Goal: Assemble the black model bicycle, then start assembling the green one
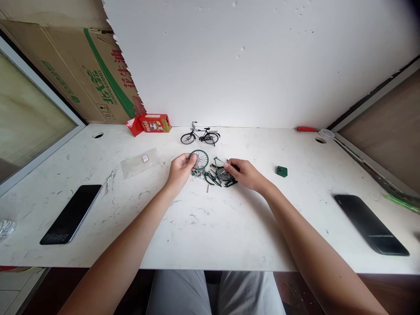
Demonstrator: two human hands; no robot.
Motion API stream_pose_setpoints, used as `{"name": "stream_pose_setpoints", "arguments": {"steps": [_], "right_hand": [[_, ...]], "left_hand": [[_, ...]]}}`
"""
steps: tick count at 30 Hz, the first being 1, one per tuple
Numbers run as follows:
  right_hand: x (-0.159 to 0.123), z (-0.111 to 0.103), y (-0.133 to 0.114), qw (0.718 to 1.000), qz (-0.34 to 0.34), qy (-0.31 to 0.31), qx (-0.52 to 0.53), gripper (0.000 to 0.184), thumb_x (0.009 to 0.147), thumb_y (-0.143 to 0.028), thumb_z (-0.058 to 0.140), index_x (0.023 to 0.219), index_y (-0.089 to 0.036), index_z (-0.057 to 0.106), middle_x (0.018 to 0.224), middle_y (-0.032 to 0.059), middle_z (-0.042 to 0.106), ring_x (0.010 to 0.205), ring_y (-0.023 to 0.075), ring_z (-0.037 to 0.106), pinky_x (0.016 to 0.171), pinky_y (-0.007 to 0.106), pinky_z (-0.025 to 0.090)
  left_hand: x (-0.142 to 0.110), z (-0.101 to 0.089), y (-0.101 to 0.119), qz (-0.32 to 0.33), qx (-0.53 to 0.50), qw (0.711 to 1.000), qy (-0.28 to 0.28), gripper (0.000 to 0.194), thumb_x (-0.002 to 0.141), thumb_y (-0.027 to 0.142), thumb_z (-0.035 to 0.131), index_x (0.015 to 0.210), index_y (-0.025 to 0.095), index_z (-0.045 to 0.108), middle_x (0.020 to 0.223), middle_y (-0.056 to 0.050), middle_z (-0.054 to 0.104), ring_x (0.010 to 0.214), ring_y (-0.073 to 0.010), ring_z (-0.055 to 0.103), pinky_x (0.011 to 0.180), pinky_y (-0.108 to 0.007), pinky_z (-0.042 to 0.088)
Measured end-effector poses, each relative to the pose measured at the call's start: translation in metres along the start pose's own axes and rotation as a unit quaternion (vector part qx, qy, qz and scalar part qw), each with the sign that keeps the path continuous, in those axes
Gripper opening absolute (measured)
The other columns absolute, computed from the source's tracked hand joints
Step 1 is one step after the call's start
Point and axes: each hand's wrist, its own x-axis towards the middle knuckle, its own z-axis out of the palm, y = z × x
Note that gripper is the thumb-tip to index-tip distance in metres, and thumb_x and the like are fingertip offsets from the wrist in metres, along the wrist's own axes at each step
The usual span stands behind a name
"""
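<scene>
Pinched between the thumb and fingers of my left hand (181, 169) is a small green toy bicycle wheel (202, 160), raised a little off the table. My right hand (244, 172) has its thumb and fingers closed on a green toy bicycle frame (215, 162). Below and between the hands lies a cluster of loose green and silver bicycle parts (213, 178), partly hidden by my right fingers. One small silver piece (207, 189) lies apart, nearer to me. Behind them an assembled black model bicycle (201, 136) stands upright.
A clear plastic bag (134, 165) and a red box (158, 123) are on the left. Two dark phone-like slabs, the left one (72, 214) and the right one (370, 225), lie at the sides. A green block (281, 171) sits right of my hand. White board (229, 65) closes the back.
</scene>
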Motion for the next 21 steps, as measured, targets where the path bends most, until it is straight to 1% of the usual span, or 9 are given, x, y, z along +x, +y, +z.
{"name": "stream_pose_setpoints", "arguments": {"steps": [2, 4, 7, 10, 13, 15, 17, 19, 21], "right_hand": [[0.0004, 0.0011, -0.0003, 1.0, 0.001, 0.004, -0.001, 0.051, 0.103, -0.067, 0.046, 0.082, -0.022, 0.058, 0.067, -0.0032, 0.044, 0.063, 0.0143, 0.036, 0.06, 0.031, 0.031], [0.0012, 0.0019, 0.0001, 1.0, 0.007, 0.004, 0.008, 0.052, 0.103, -0.067, 0.046, 0.091, -0.021, 0.067, 0.068, -0.0024, 0.049, 0.063, 0.0148, 0.04, 0.061, 0.031, 0.033], [0.0023, 0.0027, 0.0014, 0.999, 0.013, -0.001, 0.035, 0.053, 0.103, -0.066, 0.046, 0.097, -0.02, 0.071, 0.071, -0.0004, 0.057, 0.065, 0.0155, 0.046, 0.062, 0.031, 0.037], [0.0027, 0.0032, 0.0019, 0.998, 0.015, -0.002, 0.055, 0.054, 0.102, -0.067, 0.048, 0.097, -0.02, 0.073, 0.072, 0.0005, 0.059, 0.064, 0.0154, 0.048, 0.061, 0.03, 0.037], [0.0027, 0.0034, 0.0004, 0.997, 0.021, 0.0, 0.08, 0.054, 0.1, -0.069, 0.05, 0.093, -0.02, 0.072, 0.07, -0.0001, 0.057, 0.062, 0.0145, 0.045, 0.058, 0.03, 0.034], [0.0028, 0.0035, -0.0012, 0.994, 0.024, -0.002, 0.103, 0.053, 0.1, -0.069, 0.052, 0.09, -0.02, 0.07, 0.068, -0.0013, 0.053, 0.061, 0.0138, 0.043, 0.057, 0.029, 0.033], [0.0028, 0.0038, -0.0028, 0.991, 0.018, 0.001, 0.135, 0.051, 0.099, -0.069, 0.055, 0.091, -0.02, 0.068, 0.067, -0.0022, 0.052, 0.061, 0.0134, 0.042, 0.057, 0.029, 0.033], [0.0029, 0.0044, -0.0037, 0.985, 0.009, 0.008, 0.172, 0.05, 0.098, -0.069, 0.057, 0.099, -0.02, 0.067, 0.07, -0.0018, 0.056, 0.062, 0.013, 0.043, 0.058, 0.029, 0.034], [0.0032, 0.0053, -0.0038, 0.979, 0.008, 0.013, 0.206, 0.051, 0.097, -0.07, 0.059, 0.106, -0.021, 0.065, 0.076, -0.0001, 0.064, 0.06, 0.0121, 0.042, 0.057, 0.028, 0.035]], "left_hand": [[-0.0014, 0.0013, 0.0023, 0.0, 0.0, 1.0, -0.014, 0.052, 0.074, 0.062, 0.086, 0.089, 0.015, 0.071, 0.083, -0.005, 0.072, 0.077, -0.0151, 0.064, 0.073, -0.027, 0.051], [-0.003, 0.0031, 0.0044, -0.007, 0.0, 1.0, -0.03, 0.054, 0.072, 0.064, 0.088, 0.086, 0.015, 0.071, 0.082, -0.005, 0.071, 0.075, -0.0149, 0.063, 0.072, -0.027, 0.051], [-0.0044, 0.0041, 0.0058, -0.02, 0.004, 0.999, -0.033, 0.056, 0.071, 0.066, 0.087, 0.086, 0.015, 0.071, 0.079, -0.005, 0.07, 0.072, -0.0156, 0.062, 0.067, -0.028, 0.051], [-0.0034, 0.0009, 0.0045, 0.001, 0.034, 0.999, -0.013, 0.052, 0.081, 0.067, 0.079, 0.086, 0.016, 0.072, 0.075, -0.003, 0.066, 0.067, -0.0149, 0.059, 0.062, -0.027, 0.047], [-0.0013, -0.0037, 0.0027, 0.034, 0.069, 0.997, -0.002, 0.051, 0.09, 0.067, 0.07, 0.08, 0.017, 0.071, 0.066, -0.001, 0.058, 0.06, -0.0131, 0.051, 0.056, -0.027, 0.04], [-0.0003, -0.0052, 0.0023, 0.026, 0.076, 0.997, 0.001, 0.052, 0.089, 0.068, 0.071, 0.081, 0.017, 0.071, 0.066, -0.001, 0.058, 0.061, -0.0132, 0.052, 0.054, -0.026, 0.039], [0.0, -0.0049, 0.0025, 0.008, 0.068, 0.998, 0.001, 0.053, 0.084, 0.07, 0.075, 0.087, 0.017, 0.073, 0.07, -0.002, 0.063, 0.064, -0.0144, 0.056, 0.053, -0.025, 0.041], [-0.0004, -0.0034, 0.003, -0.001, 0.049, 0.999, -0.01, 0.056, 0.078, 0.07, 0.08, 0.09, 0.016, 0.073, 0.075, -0.004, 0.067, 0.067, -0.0155, 0.061, 0.054, -0.025, 0.044], [-0.0015, -0.0015, 0.0036, -0.004, 0.023, 0.999, -0.031, 0.055, 0.076, 0.068, 0.084, 0.089, 0.015, 0.072, 0.078, -0.005, 0.07, 0.069, -0.0157, 0.063, 0.056, -0.025, 0.048]]}}
